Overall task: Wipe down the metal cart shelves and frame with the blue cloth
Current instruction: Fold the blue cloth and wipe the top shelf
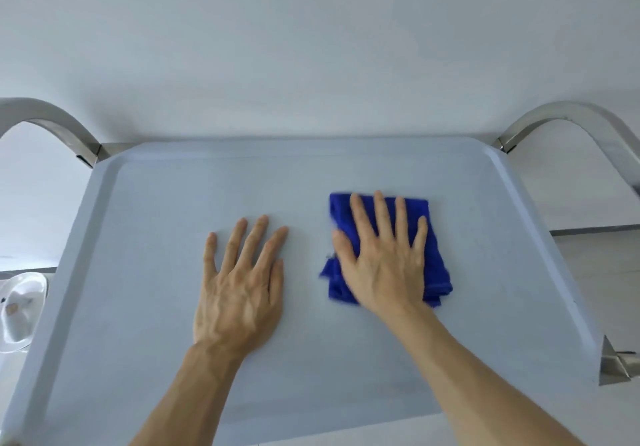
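Right now the soft, folded, bright blue cloth (433, 255) lies flat on the top shelf (173, 359) of the cart, a pale grey tray with a raised rim all round. The cloth sits on the right half of the shelf, a bit past the middle toward the far edge. Its edges look a little blurry.

On top of the cloth is the right hand (381, 262), palm down. Its fingers (379, 217) are straight and spread a little, and they press the cloth onto the shelf. The fingertips reach the far edge of the cloth. The thumb points to the left and lies along the left side of the cloth. Blue cloth sticks out on both sides of the hand and near the wrist.

Just beside it, on the left, the left hand (239, 289) lies flat on the bare shelf, palm down. Its fingers (258, 237) are straight and a little apart too. It does not touch the cloth. There is a small gap of grey shelf between the two hands.

Both bare arms come in from the near edge.

At the two far corners of the shelf, shiny curved metal bars rise up, one on the left (52, 120) and one on the right (568, 116). A shiny metal corner piece (614, 366) shows at the near right of the shelf.

Behind the cart is a plain white wall (311, 30). Down on the left, below the shelf, sits a white bowl-shaped thing (20, 307); I cannot tell what it is.
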{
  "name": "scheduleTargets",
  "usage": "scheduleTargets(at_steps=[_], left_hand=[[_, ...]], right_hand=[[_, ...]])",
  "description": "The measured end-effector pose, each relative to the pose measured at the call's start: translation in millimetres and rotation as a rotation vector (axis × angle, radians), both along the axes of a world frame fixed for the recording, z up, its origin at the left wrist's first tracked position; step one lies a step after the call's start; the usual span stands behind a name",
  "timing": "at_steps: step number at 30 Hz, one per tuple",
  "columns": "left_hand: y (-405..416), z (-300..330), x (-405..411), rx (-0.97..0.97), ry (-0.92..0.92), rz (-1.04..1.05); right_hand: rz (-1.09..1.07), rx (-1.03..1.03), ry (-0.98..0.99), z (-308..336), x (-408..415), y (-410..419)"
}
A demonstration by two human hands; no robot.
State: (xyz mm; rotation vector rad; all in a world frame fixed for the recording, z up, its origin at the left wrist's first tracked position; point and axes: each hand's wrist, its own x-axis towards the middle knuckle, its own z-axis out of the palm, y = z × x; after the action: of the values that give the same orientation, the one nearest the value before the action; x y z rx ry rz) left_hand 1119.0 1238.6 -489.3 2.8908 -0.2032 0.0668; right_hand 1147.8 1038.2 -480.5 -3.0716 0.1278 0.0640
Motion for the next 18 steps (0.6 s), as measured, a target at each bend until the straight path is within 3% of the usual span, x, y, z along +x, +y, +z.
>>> scheduleTargets(at_steps=[5,8,11,15,18], left_hand=[[-1,-1,1,-0.008,0.000,-0.001],[-2,-4,2,-0.012,-0.013,0.007],[-2,-3,5,-0.017,-0.037,0.005],[-1,-4,5,0.002,-0.035,0.002],[1,-5,4,0.001,-0.040,-0.003]], right_hand=[[0.477,0.083,-0.007,-5,-100,-12],[0.561,0.076,-0.016,-2,-88,-50],[0.361,0.016,-0.040,5,-28,-64],[-0.001,-0.025,-0.014,-1,41,-22],[0.041,0.017,-0.072,-4,32,13]])
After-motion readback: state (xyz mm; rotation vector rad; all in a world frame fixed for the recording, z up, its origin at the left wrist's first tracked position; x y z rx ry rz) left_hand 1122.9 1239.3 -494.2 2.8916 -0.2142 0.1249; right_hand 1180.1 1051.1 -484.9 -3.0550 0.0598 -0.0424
